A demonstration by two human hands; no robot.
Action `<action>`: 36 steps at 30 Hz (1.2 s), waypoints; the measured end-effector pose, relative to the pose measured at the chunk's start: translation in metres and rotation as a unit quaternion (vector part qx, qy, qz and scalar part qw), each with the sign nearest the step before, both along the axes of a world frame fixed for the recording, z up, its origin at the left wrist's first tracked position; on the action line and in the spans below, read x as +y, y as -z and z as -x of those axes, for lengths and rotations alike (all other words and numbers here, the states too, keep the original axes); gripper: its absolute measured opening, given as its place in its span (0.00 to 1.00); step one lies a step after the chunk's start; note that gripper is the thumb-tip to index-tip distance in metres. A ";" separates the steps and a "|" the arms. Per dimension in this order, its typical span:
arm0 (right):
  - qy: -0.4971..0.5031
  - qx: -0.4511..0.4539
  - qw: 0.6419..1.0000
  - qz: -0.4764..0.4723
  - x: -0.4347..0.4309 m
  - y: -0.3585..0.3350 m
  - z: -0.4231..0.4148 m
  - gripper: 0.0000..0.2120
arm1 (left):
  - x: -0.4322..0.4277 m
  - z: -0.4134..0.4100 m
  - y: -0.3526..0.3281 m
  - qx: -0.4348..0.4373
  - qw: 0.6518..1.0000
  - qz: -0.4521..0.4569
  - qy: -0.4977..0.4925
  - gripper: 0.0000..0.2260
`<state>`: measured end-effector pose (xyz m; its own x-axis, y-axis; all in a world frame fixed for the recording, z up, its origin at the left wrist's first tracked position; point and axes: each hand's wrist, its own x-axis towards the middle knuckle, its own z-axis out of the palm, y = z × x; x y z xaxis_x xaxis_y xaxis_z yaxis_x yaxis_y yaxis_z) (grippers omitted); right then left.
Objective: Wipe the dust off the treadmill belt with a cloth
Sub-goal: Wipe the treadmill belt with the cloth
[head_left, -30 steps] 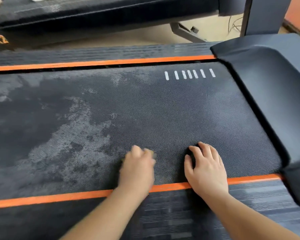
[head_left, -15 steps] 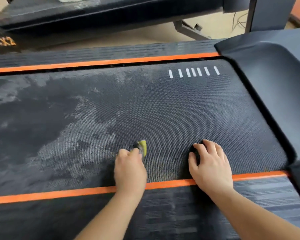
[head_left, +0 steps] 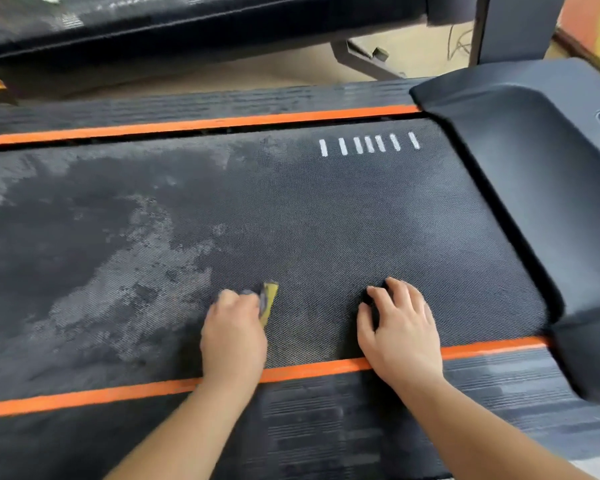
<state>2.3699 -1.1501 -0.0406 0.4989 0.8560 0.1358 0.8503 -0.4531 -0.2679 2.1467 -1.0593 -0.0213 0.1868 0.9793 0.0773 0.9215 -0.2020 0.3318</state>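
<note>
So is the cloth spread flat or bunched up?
Bunched up: only a small yellow wad of cloth pokes out of the left hand gripping it on the belt.

Your treadmill belt is dark and textured, with pale dust patches over its left part, white dashes near its far edge and orange strips along both sides. On it your left hand grips a yellow cloth, and your right hand rests nearby.
</note>
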 end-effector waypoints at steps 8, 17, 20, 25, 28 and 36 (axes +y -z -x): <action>0.004 0.007 1.000 -0.013 -0.001 0.001 0.000 0.19 | -0.034 -0.053 -0.005 -0.115 0.967 0.081 0.211 0.08; 0.002 -0.001 1.000 -0.008 -0.001 0.001 0.000 0.19 | 0.020 0.028 -0.012 0.017 0.999 -0.007 -0.040 0.06; 0.001 0.001 1.000 -0.006 0.000 0.001 0.000 0.20 | -0.027 -0.027 -0.007 -0.012 0.998 0.048 -0.025 0.05; -0.003 0.003 1.000 -0.008 0.000 0.003 -0.002 0.19 | -0.033 -0.031 -0.004 -0.076 0.990 0.064 0.100 0.01; 0.001 0.000 1.000 -0.007 -0.001 0.001 0.000 0.19 | 0.004 0.013 -0.012 -0.061 0.992 -0.022 0.104 0.02; -0.002 -0.005 1.000 0.005 -0.001 0.002 0.000 0.20 | 0.023 0.028 0.009 -0.025 0.999 0.007 -0.022 0.07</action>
